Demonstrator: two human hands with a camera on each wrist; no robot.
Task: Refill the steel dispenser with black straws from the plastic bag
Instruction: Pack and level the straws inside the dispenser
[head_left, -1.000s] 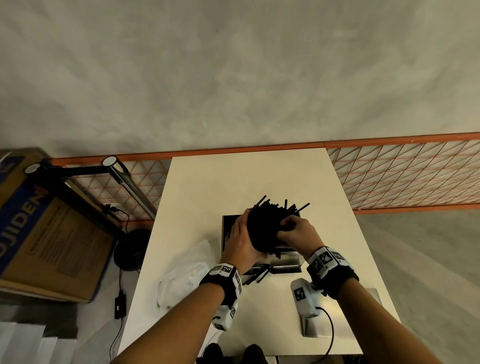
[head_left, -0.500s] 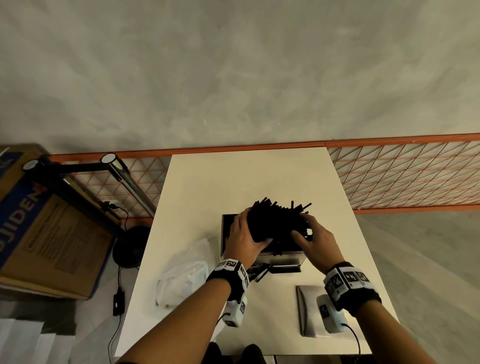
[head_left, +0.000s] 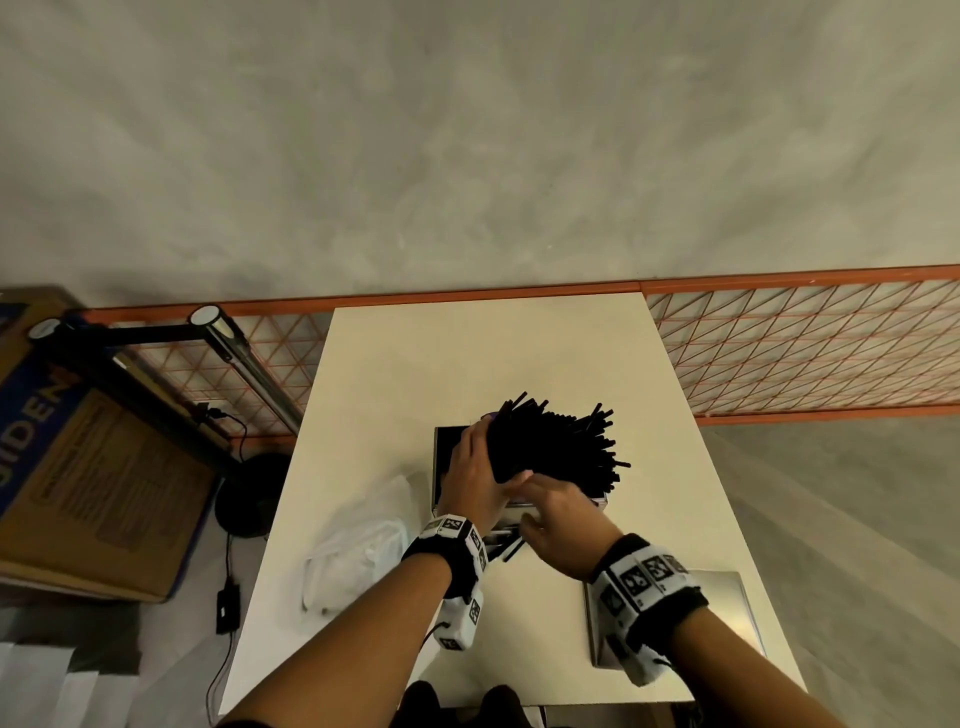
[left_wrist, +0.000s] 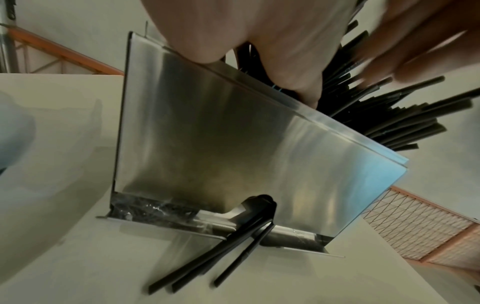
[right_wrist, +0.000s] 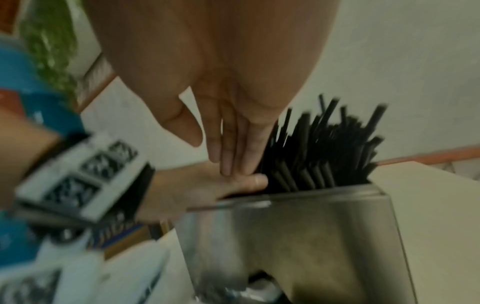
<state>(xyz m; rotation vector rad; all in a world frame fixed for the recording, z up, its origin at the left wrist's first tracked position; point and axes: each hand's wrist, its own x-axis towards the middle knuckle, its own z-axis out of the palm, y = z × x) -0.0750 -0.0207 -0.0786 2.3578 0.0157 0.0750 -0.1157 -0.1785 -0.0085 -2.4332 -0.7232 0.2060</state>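
A steel dispenser (head_left: 447, 439) stands open-topped in the middle of the white table (head_left: 467, 364). A thick bundle of black straws (head_left: 566, 447) sticks out of its top and fans to the right. My left hand (head_left: 485, 452) grips the bundle from the left, thumb against the straws (right_wrist: 311, 156). With straight fingers my right hand (head_left: 524, 488) touches the near side of the bundle beside the left thumb (right_wrist: 249, 181). Three loose straws (left_wrist: 221, 257) poke out of the dispenser's (left_wrist: 207, 144) bottom slot. The crumpled plastic bag (head_left: 363, 551) lies left of it.
A flat steel lid (head_left: 727, 613) lies on the table at the near right, partly under my right wrist. Left of the table stand a cardboard box (head_left: 78, 467) and a black lamp stand (head_left: 234, 353). An orange mesh fence (head_left: 805, 353) runs behind.
My right hand has left the right side of the bundle and come to its near side by the left thumb. The straws have fanned out to the right. The left hand keeps its grip.
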